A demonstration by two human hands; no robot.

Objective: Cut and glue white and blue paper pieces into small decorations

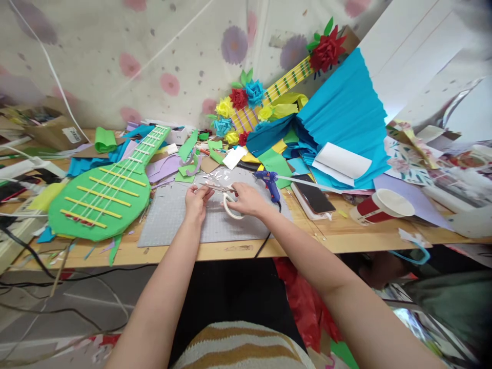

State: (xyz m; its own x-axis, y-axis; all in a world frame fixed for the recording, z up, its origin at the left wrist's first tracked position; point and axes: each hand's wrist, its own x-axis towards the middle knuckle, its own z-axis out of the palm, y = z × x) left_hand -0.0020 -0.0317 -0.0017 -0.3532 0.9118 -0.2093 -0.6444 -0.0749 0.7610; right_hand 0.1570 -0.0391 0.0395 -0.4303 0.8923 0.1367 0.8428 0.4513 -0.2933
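My right hand [246, 199] is closed round the white-handled scissors [231, 209], whose metal blades point left towards my other hand. At the blade tips my left hand [197, 202] pinches with its fingertips; whatever lies between them is too small to make out. Both hands are over a grey cutting mat [169, 220], with small white scraps [219, 177] scattered just beyond the blades. To the right of the scissors lies a blue glue gun [270, 183] with its cord trailing down the table edge.
A green paper lute [102, 197] lies at the left. Behind stands a yellow paper guitar [249, 118] with paper flowers. Blue crepe paper [344, 123], a phone [314, 195] and a paper cup [382, 207] are at the right. Cables [23, 246] hang at the left edge.
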